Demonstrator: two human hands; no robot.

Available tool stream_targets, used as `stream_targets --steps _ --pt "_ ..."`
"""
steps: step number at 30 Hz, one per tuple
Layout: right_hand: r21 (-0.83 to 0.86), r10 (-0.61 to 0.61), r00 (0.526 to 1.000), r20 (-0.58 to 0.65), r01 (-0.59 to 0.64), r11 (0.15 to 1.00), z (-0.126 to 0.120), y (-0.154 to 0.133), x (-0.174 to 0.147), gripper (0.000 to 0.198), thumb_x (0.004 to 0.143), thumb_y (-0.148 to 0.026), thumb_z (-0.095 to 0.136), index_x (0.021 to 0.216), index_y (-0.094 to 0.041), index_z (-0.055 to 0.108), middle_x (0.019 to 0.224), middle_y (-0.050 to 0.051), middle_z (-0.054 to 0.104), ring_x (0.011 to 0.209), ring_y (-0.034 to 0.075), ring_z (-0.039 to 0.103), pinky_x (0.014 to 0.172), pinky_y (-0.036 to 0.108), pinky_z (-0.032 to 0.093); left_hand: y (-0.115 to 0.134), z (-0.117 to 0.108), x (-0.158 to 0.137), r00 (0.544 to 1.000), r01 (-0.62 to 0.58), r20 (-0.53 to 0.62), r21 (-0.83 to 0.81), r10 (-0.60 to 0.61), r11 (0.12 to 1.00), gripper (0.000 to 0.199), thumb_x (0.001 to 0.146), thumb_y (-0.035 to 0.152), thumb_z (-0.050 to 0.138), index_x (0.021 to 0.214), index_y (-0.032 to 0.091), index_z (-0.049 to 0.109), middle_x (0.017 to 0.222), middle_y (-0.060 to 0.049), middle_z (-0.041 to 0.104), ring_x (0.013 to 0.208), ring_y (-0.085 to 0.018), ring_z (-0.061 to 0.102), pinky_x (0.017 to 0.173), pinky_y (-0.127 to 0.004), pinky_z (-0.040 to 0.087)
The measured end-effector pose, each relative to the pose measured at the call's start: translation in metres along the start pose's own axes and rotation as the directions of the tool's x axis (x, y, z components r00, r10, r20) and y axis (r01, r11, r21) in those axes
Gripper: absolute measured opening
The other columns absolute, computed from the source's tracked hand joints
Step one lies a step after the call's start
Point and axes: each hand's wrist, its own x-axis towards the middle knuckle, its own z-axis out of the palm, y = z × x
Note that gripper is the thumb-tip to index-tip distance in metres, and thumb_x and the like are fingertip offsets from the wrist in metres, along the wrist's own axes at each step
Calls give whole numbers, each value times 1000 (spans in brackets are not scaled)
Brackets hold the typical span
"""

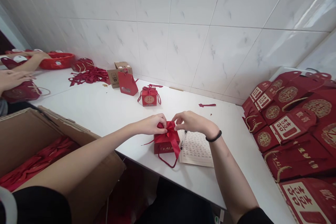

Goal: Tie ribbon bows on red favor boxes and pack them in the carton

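A small red gift box (163,147) with gold lettering stands on the white table in front of me, its twisted cord handle hanging toward the near edge. On its top sits a bow of red satin ribbon (171,137), with one tail draped down the front. My left hand (154,124) is closed, thumb and fingers pinching the bow from the left. From the right, my right hand (193,122) curls over the box, its thumb and forefinger closed at the bow's right loop. A handwritten notebook (200,148) and a pen (183,140) lie right beside the box.
Behind stand another red box (149,98), a red pouch-shaped box (128,84) and a cardboard carton (114,77). Many red gift boxes (286,126) are stacked right. An open carton (86,147) holds red ribbons. Another person's hands (15,78) work at far left.
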Motion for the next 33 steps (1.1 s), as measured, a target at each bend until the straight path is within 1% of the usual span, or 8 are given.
stream_targets --steps 5,10,14,19,22,26,29,33 --pt "-33 -44 999 10 45 998 5 -6 3 11 82 -14 53 80 -14 63 79 3 63 57 10 53 51 20 36 0 1 0 1000 11 -13 5 -11 1000 16 75 31 55 73 17 62 95 -3 52 72 -12 53 65 -24 42" --pt "11 -78 996 51 77 997 5 -4 4 19 74 -21 68 91 -16 61 81 1 63 66 12 56 54 20 39 3 1 0 1000 12 -4 13 -12 1000 17 74 32 56 73 17 63 94 -3 52 71 -12 53 64 -24 42" --pt "7 -95 995 18 95 995 7 1 8 11 82 -23 57 74 -15 59 70 0 59 57 10 49 50 21 34 2 1 1 1000 7 -2 14 -7 1000 17 76 32 54 73 17 63 93 -3 52 72 -13 53 66 -25 43" --pt "204 -67 997 -23 71 976 12 12 6 22 82 -32 52 71 -14 56 66 -1 54 54 9 44 50 21 32 1 0 -11 975 -4 -221 78 21 997 22 74 40 58 80 19 60 100 -5 53 101 -21 49 86 -31 40" --pt "384 -9 999 -35 22 923 23 18 0 29 82 -40 52 72 -13 55 67 -1 52 56 9 42 50 22 31 6 -1 -24 905 203 -382 -3 -189 979 32 77 49 51 83 18 53 91 -5 56 89 -21 53 74 -30 42" --pt "567 9 992 -127 65 821 46 22 -5 35 80 -47 54 70 -13 53 66 -1 49 60 10 43 58 24 34 11 2 -33 846 434 -281 -132 -454 891 44 80 59 37 71 17 48 67 -2 55 59 -17 52 53 -27 36" --pt "716 19 981 -191 126 687 63 25 -4 38 78 -51 57 68 -14 50 69 0 51 64 11 46 64 26 37 11 8 -32 856 436 -258 -109 -449 893 43 81 56 37 63 18 44 59 0 51 52 -14 47 49 -26 31" --pt "844 81 974 -210 139 518 78 27 -1 40 71 -52 64 65 -16 47 66 -1 49 62 11 46 63 25 37 5 17 -30 849 379 -364 -87 -383 921 37 84 49 36 63 18 42 60 0 53 56 -15 50 54 -26 34"
